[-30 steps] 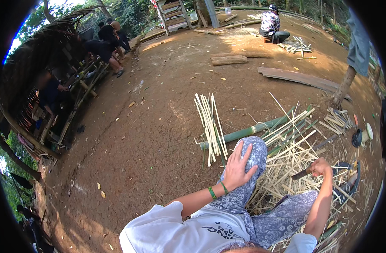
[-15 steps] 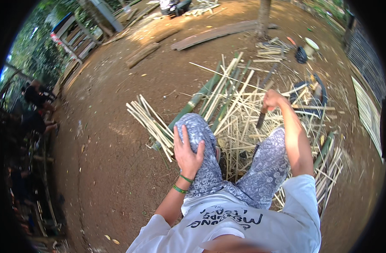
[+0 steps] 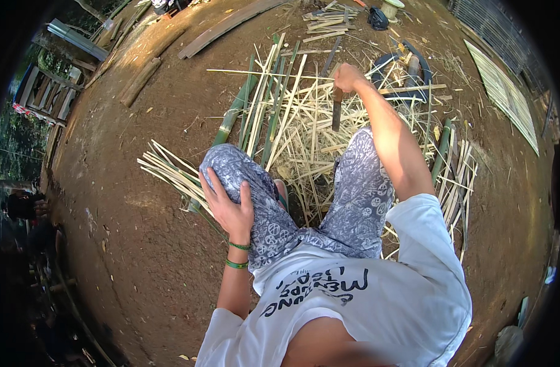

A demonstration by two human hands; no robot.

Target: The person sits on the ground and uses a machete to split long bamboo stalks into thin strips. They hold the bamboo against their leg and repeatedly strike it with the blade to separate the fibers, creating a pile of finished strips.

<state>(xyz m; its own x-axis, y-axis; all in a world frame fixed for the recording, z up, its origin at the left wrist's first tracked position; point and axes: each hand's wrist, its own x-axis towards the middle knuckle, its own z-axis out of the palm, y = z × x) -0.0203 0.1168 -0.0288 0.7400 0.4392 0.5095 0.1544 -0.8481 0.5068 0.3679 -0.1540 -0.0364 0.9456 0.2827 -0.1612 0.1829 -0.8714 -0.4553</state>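
Observation:
My right hand (image 3: 348,78) reaches out over a heap of pale bamboo strips (image 3: 320,131), its fingers closed round a knife. The brown handle and dark blade of the knife (image 3: 336,116) point down toward me. One long thin bamboo strip (image 3: 261,73) runs from the left up to that hand; whether the fingers grip it too I cannot tell. My left hand (image 3: 230,211) lies with fingers spread on my left knee. Beside that knee is a bundle of pale strips (image 3: 170,168). Green bamboo poles (image 3: 234,113) and longer split strips (image 3: 268,92) lie just beyond it.
A black ring-shaped thing (image 3: 428,73) lies beyond the heap at the right. More strips (image 3: 454,183) and a short green pole (image 3: 442,150) are beside my right leg. Farther off are a long plank (image 3: 231,27), logs (image 3: 139,82), a black bag (image 3: 378,19) and a slatted panel (image 3: 503,95).
My right hand has moved a little farther forward with the knife. The long thin strip now lies flatter across the view. My left hand stays on the knee. The whole view has shifted.

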